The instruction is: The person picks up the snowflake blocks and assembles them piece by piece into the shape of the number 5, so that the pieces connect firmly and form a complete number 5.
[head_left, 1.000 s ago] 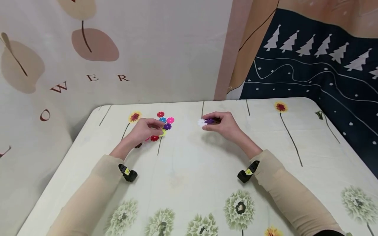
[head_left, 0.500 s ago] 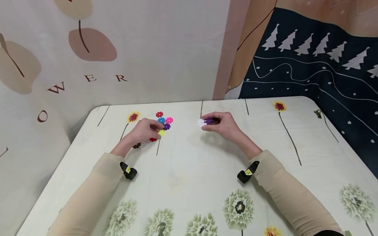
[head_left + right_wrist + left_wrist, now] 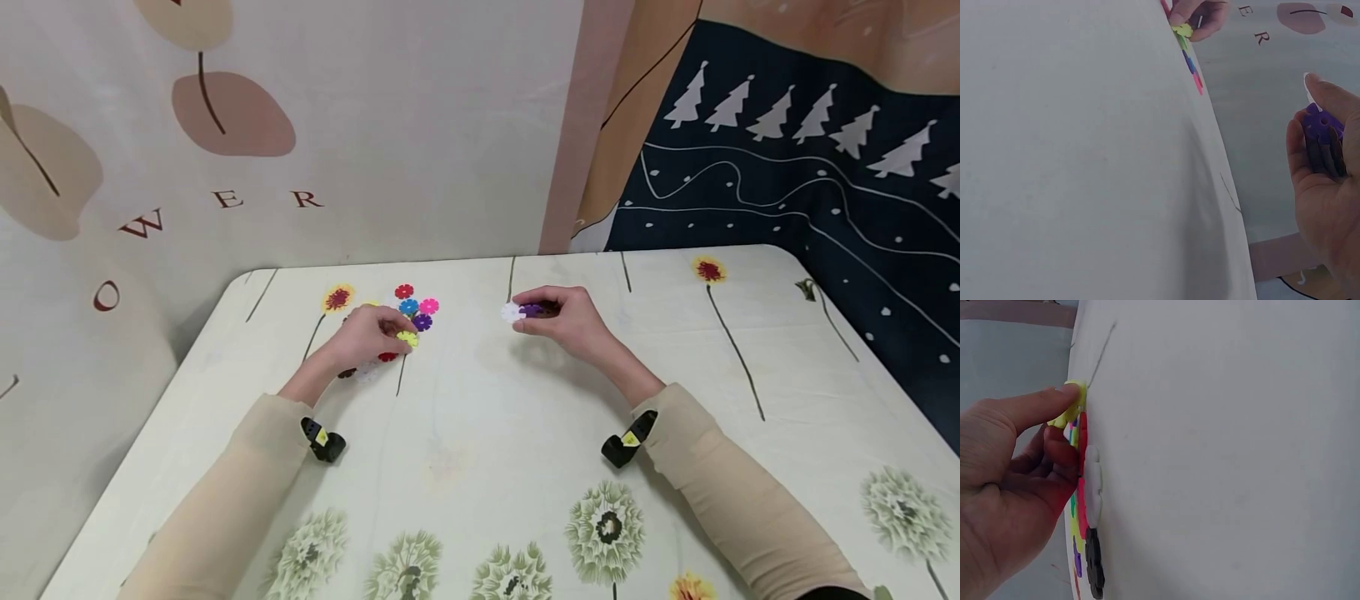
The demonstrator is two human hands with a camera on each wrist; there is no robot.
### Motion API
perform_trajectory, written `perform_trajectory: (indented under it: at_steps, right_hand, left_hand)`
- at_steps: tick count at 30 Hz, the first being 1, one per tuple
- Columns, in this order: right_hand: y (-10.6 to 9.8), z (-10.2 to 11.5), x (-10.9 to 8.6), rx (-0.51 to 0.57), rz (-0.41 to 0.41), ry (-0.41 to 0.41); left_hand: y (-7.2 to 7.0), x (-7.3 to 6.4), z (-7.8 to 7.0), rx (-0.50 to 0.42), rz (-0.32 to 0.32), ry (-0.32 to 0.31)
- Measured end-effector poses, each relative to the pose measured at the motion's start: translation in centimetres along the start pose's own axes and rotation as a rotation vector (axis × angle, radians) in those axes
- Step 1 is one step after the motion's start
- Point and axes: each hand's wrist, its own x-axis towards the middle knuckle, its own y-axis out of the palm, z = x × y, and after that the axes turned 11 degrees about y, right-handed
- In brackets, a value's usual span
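Observation:
My left hand (image 3: 366,335) pinches a yellow flower-shaped disc (image 3: 407,339) between thumb and fingertips, low over a spread of similar plastic discs. In the left wrist view that yellow disc (image 3: 1072,403) stands tilted on edge. My right hand (image 3: 570,318), raised a little above the table, grips a small joined piece. A white disc (image 3: 512,313) sticks out at its tip, with a purple disc (image 3: 531,310) behind it. Darker discs (image 3: 1322,153) lie further inside the curled fingers, and the palm partly hides them.
Around the left hand lie a red disc (image 3: 404,291), a blue disc (image 3: 408,307), a pink disc (image 3: 429,306) and a loose purple disc (image 3: 422,322). A white disc (image 3: 1093,487) and a black disc (image 3: 1094,562) are nearer the wrist. The flower-print tablecloth (image 3: 465,417) meets a fabric backdrop (image 3: 435,167).
The left thumb and fingers have closed on the yellow disc, which now shows more fully and tilted at the fingertips. The right hand holds its piece almost still.

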Motion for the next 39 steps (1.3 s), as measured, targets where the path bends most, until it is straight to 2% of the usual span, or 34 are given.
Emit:
perform_trajectory:
  at_steps: [4,10,17,25,29,39]
  right_hand:
    - [0.0,0.0,0.0,0.0,-0.008,0.008]
    - [0.0,-0.2,0.1,0.001,-0.013,0.012]
    - [0.3,-0.4,0.2,0.015,0.0,0.01]
    - [0.7,-0.6,0.0,0.0,0.01,0.015]
    - [0.9,-0.6,-0.1,0.0,0.03,-0.009]
    - [1.0,-0.7,-0.2,-0.001,0.032,-0.024]
  left_hand:
    - [0.1,-0.1,-0.1,-0.059,-0.014,-0.018]
    - [1.0,0.4,-1.3,-0.247,-0.046,-0.073]
    - [2.5,1.5,-3.7,-0.482,-0.086,-0.018]
    - [4.0,2.5,-6.4,-0.579,-0.107,0.021]
    - [4.4,2.7,-7.6,-0.583,-0.112,0.036]
    - [5.2,3.0,-8.2,-0.596,-0.151,0.09]
